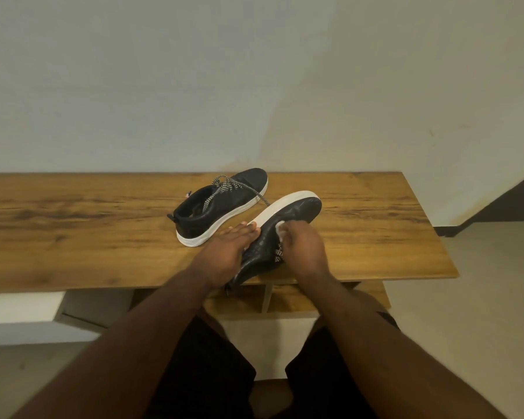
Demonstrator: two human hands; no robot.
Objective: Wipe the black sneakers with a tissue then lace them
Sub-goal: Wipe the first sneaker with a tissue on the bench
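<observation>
On table (103,237): left hand (224,252) fingers flat against sneaker (288,219); right hand (303,243) clutches tissue (280,229).

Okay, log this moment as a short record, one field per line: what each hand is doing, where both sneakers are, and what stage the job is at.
left hand: steadies the near sneaker, fingers straight along its white sole
right hand: presses a white tissue on that sneaker's black upper
near sneaker: tilted on its side at the wooden table front edge
far sneaker: upright on the table, speckled laces loose
stage: wiping; lacing not yet done
</observation>
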